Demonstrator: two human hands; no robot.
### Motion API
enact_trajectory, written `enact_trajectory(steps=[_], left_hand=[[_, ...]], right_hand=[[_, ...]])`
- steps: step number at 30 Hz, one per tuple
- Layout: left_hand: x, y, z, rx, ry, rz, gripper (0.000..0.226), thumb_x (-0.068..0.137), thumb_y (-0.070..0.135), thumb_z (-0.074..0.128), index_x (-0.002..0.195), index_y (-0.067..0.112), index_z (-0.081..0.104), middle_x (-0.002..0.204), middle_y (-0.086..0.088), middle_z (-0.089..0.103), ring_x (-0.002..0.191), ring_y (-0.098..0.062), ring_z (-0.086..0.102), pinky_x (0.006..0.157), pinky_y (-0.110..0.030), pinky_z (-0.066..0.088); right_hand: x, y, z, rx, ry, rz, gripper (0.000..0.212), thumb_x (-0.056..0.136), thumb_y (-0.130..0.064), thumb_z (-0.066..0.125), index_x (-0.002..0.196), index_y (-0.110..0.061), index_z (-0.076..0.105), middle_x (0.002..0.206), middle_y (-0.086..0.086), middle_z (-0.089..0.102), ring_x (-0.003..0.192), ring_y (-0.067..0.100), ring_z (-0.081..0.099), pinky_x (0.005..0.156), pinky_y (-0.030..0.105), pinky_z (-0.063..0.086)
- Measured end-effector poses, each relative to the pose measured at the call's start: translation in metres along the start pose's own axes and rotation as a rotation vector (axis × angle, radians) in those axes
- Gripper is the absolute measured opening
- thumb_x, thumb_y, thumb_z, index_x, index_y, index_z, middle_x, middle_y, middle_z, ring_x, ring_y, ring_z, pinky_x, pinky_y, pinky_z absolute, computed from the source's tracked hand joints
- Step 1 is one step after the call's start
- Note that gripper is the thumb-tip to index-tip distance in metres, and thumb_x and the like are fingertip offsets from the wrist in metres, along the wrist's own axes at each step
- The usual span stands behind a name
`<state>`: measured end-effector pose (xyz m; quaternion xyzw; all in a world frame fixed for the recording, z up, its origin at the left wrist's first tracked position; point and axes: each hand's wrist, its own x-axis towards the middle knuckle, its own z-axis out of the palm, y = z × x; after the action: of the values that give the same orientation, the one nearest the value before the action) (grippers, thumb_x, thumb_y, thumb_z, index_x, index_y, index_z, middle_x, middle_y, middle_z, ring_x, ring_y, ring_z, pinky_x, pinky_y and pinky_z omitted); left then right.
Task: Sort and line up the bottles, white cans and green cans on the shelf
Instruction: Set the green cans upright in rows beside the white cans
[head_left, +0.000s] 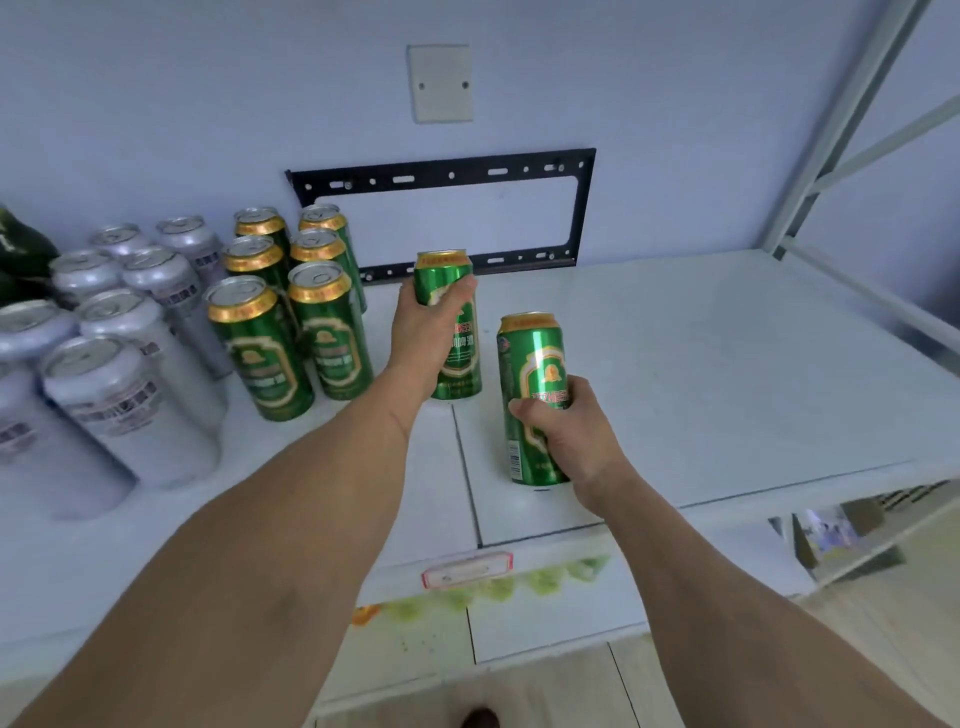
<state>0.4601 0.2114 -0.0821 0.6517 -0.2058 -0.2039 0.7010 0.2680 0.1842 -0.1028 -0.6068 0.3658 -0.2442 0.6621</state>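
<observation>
Two green cans in hand, right of the sorted rows on the shelf (727, 364).
Left hand (426, 327) wraps the farther can (457, 358); right hand (576, 431) grips the nearer can (530, 364) mid-body. Smooth, likely slippery, thin-walled: hold around the middle.

pale blue wall (208, 104), black bracket (582, 208)
</observation>
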Motion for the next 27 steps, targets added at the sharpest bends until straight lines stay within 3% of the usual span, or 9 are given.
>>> enact_trajectory(steps=[5, 12, 15, 18, 22, 27], left_hand=[[-0.076, 0.004, -0.029, 0.02, 0.052, 0.009, 0.05, 0.073, 0.052, 0.077, 0.111, 0.026, 0.058, 0.104, 0.0, 0.07, 0.095, -0.018, 0.069, 0.088, -0.047, 0.056], [-0.14, 0.014, -0.091, 0.065, 0.09, 0.112, 0.043, 0.073, 0.039, 0.084, 0.107, 0.031, 0.058, 0.102, 0.006, 0.071, 0.092, -0.009, 0.069, 0.081, -0.032, 0.055], [-0.145, 0.018, -0.121, 0.077, 0.117, 0.151, 0.041, 0.071, 0.035, 0.085, 0.103, 0.034, 0.061, 0.102, 0.005, 0.072, 0.093, -0.012, 0.07, 0.084, -0.037, 0.056], [-0.142, 0.017, -0.145, 0.095, 0.136, 0.145, 0.044, 0.07, 0.038, 0.085, 0.108, 0.035, 0.062, 0.106, 0.008, 0.072, 0.098, -0.013, 0.069, 0.092, -0.043, 0.054], [-0.127, 0.013, -0.172, 0.07, 0.116, 0.136, 0.053, 0.07, 0.035, 0.085, 0.116, 0.036, 0.06, 0.114, 0.009, 0.071, 0.104, -0.012, 0.066, 0.096, -0.044, 0.052], [-0.107, 0.003, -0.196, 0.045, 0.094, 0.099, 0.065, 0.072, 0.029, 0.086, 0.129, 0.026, 0.056, 0.117, 0.006, 0.069, 0.104, -0.014, 0.066, 0.093, -0.04, 0.053]], right_hand=[[-0.064, 0.009, 0.001, 0.006, -0.027, -0.054, 0.055, 0.076, -0.024, 0.082, 0.119, -0.017, 0.049, 0.101, 0.002, 0.065, 0.084, 0.014, 0.067, 0.066, 0.026, 0.055], [-0.119, 0.016, 0.034, -0.022, -0.112, -0.093, 0.062, 0.073, -0.029, 0.085, 0.123, -0.021, 0.05, 0.104, -0.002, 0.069, 0.091, 0.014, 0.069, 0.076, 0.033, 0.057], [-0.132, 0.017, 0.052, -0.046, -0.133, -0.105, 0.058, 0.073, -0.031, 0.085, 0.12, -0.021, 0.052, 0.103, -0.002, 0.069, 0.092, 0.016, 0.069, 0.079, 0.036, 0.058], [-0.138, 0.016, 0.071, -0.04, -0.138, -0.107, 0.054, 0.075, -0.027, 0.083, 0.118, -0.021, 0.052, 0.102, -0.002, 0.068, 0.089, 0.015, 0.068, 0.071, 0.029, 0.054], [-0.137, 0.013, 0.099, -0.035, -0.121, -0.101, 0.051, 0.075, -0.026, 0.083, 0.116, -0.022, 0.053, 0.1, -0.002, 0.068, 0.087, 0.015, 0.068, 0.069, 0.027, 0.052], [-0.129, 0.015, 0.128, -0.044, -0.076, -0.109, 0.049, 0.074, -0.026, 0.084, 0.113, -0.024, 0.054, 0.099, 0.0, 0.069, 0.088, 0.017, 0.068, 0.075, 0.034, 0.056]])
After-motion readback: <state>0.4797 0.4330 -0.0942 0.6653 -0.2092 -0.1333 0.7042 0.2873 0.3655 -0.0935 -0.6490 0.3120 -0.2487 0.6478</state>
